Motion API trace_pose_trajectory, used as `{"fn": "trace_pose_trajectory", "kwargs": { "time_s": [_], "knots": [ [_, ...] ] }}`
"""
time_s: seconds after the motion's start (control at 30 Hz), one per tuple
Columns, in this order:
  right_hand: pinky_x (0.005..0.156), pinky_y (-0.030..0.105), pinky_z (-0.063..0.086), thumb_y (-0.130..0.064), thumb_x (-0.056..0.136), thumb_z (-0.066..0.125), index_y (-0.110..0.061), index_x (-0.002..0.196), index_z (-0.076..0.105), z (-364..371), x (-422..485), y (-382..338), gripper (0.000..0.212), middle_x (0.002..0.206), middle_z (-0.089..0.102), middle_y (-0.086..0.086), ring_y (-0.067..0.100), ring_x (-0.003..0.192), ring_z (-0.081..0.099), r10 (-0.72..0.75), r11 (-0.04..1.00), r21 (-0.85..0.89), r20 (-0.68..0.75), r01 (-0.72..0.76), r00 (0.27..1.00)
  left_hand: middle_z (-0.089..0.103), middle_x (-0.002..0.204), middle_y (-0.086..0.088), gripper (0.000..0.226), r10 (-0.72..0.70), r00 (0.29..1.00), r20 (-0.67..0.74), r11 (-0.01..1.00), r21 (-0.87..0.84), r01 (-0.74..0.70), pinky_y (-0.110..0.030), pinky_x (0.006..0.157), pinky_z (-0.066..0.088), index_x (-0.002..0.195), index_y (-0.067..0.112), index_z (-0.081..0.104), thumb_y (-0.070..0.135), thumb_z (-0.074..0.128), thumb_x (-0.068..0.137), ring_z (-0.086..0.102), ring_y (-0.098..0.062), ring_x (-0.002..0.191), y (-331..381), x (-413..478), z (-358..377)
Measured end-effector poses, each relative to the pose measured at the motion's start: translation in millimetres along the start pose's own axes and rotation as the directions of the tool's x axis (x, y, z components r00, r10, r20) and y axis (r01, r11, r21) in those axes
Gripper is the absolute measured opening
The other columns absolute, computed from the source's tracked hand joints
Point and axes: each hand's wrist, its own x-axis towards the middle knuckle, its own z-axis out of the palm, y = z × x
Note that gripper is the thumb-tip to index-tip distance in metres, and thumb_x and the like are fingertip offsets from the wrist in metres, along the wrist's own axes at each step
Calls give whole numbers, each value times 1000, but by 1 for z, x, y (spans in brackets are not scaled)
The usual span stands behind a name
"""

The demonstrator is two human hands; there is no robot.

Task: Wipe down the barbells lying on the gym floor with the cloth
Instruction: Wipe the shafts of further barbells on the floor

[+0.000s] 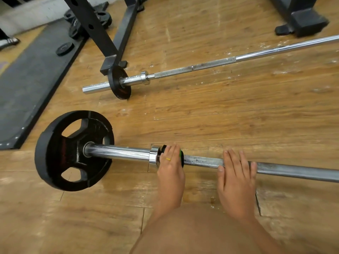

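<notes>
The near barbell (293,170) lies across the wooden floor, with a large black plate (73,151) on its left sleeve. My left hand (171,169) wraps a dark cloth with a green edge (181,154) round the shaft, right beside the chrome collar (153,154). Only a small part of the cloth shows past the fingers. My right hand (236,176) lies on the knurled shaft a little to the right, fingers straight over the bar. A second barbell (201,66) with a small black plate (119,82) lies farther away.
A black rack base (117,44) stands behind the far barbell's left end. A dark rubber mat (33,85) with a loose small plate (64,48) lies at the left. Another black machine foot (304,21) sits at the top right.
</notes>
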Motion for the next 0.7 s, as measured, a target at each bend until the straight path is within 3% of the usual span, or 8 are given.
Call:
{"fn": "trace_pose_trajectory", "kwargs": {
  "time_s": [0.2,0.3,0.43,0.53,0.63,0.7],
  "knots": [
    [122,40,0,-36,102,25,-7,142,54,-5,-17,-5,57,149,50,6,26,147,29,44,998,44,7,-44,999,60,139,-8,63,215,976,31,976,9,-215,-36,109,44,134,6,61,-18,69,77,44,-20,136,-16,-19,-9],
    [121,34,-11,-43,96,19,-9,142,54,-17,-19,-18,67,151,49,3,23,150,23,115,991,63,78,-120,990,62,137,-7,62,203,979,-22,979,13,-203,-41,103,50,132,6,62,-19,64,75,44,-20,135,-17,-31,-3],
    [116,23,-20,-49,89,9,-14,146,49,-21,-8,-41,78,155,43,1,19,152,21,-7,988,155,200,-25,980,64,132,-7,52,170,976,-133,985,-8,-173,-44,97,54,133,9,56,-4,40,86,47,-20,132,-14,-42,6],
    [115,29,-22,-48,96,8,-24,150,43,-6,-5,-50,69,158,38,-7,13,152,16,-113,993,16,339,114,934,67,126,-15,36,229,961,-153,973,48,-224,-55,90,55,131,6,50,15,25,107,49,-25,128,-19,-42,2],
    [120,38,-5,-43,105,12,-21,133,61,2,-14,-47,61,136,63,-3,13,142,36,-127,990,-9,393,142,911,69,120,-21,49,260,961,-96,965,64,-255,-62,79,57,130,2,47,38,19,111,47,-30,124,-25,-41,-2],
    [117,39,-2,-43,106,17,-22,135,59,-1,-16,-45,55,138,61,-2,14,140,34,-135,983,-52,445,176,885,66,124,-20,44,269,962,-46,962,59,-266,-58,82,57,132,3,45,38,30,110,45,-30,127,-30,-38,-5]
  ]
}}
